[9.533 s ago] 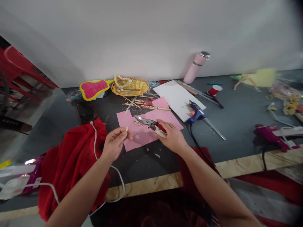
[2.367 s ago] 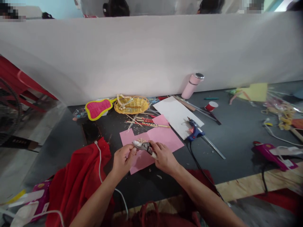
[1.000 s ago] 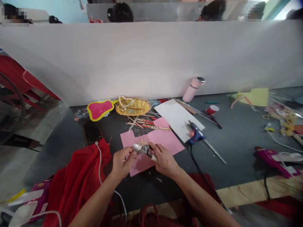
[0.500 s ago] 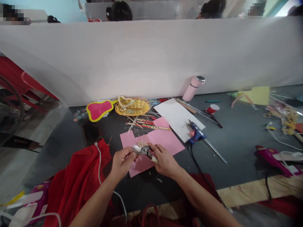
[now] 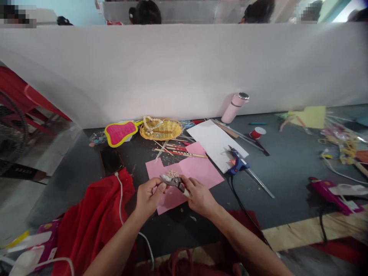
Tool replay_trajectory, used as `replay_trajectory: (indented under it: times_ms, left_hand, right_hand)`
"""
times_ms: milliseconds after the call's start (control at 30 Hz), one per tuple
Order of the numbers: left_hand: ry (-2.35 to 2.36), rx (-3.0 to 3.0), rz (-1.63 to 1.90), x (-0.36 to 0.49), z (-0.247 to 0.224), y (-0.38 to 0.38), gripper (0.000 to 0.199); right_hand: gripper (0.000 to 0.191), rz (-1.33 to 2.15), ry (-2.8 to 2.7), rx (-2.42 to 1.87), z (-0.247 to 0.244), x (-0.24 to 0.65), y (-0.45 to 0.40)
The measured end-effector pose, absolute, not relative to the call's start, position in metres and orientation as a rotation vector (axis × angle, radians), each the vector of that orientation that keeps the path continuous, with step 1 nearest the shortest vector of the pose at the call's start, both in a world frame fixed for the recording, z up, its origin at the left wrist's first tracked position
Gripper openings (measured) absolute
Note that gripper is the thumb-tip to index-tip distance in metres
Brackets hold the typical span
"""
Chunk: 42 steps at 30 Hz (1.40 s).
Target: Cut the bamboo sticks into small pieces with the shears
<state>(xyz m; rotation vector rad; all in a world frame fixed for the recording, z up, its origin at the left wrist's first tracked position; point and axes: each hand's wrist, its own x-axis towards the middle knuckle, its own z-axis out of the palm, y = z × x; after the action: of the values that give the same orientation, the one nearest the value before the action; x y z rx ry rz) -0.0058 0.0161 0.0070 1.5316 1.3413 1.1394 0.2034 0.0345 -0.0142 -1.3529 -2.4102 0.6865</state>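
Note:
My right hand [image 5: 201,197] is wrapped round the pale handles of a pair of pruning shears [image 5: 176,182]. The metal blades point left, to the fingertips of my left hand [image 5: 150,195]. That hand is closed in a pinch by the blade tips; whatever it pinches is too small to make out. Just beyond the shears, a little heap of small pale cut pieces [image 5: 172,174] lies on pink paper [image 5: 201,172]. Striped sticks [image 5: 175,152] lie behind the paper, some with red and cream bands.
A wicker basket [image 5: 169,132] holding a beaded strand and a pink-and-yellow fan [image 5: 120,134] lie behind. To the right are a blue glue gun [image 5: 239,163] on white paper [image 5: 214,140], a pink bottle [image 5: 233,109] and a thread spool [image 5: 258,133]. Red cloth [image 5: 97,214] covers the left edge.
The blades of the shears look closer together than before. Both hands stay in almost the same place, and the view has shifted very slightly.

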Motion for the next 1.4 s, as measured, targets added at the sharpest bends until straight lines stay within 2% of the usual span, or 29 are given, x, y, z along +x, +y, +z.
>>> replay_trajectory:
  times_ms: [200, 367, 500, 700, 1000, 1400]
  left_hand:
    - [1.338, 1.545, 1.158, -0.0052, 0.0051, 0.0182, 0.017]
    - [1.327, 1.565, 1.139, -0.0054, 0.0052, 0.0177, 0.021]
    - [1.289, 1.535, 1.127, -0.007, 0.0052, 0.0173, 0.024]
    - [1.138, 1.438, 1.078, -0.0108, 0.0053, 0.0198, 0.029]
    - [1.154, 1.409, 1.11, -0.008, 0.0092, 0.0193, 0.027]
    - [1.165, 1.356, 1.136, -0.0072, 0.0035, 0.0214, 0.028]
  right_hand:
    - [0.059, 0.628, -2.384, -1.329, -0.0214, 0.2044, 0.0383]
    - [0.068, 0.513, -2.444, -1.279, -0.0232, 0.2075, 0.0411]
    - [0.066, 0.516, -2.484, -1.24, -0.0177, 0.2092, 0.0408]
    - [0.077, 0.544, -2.472, -1.239, -0.0167, 0.2095, 0.0411]
    - [0.059, 0.664, -2.408, -1.21, -0.0164, 0.2073, 0.0392]
    - [0.067, 0.692, -2.374, -1.268, -0.0232, 0.2049, 0.0377]
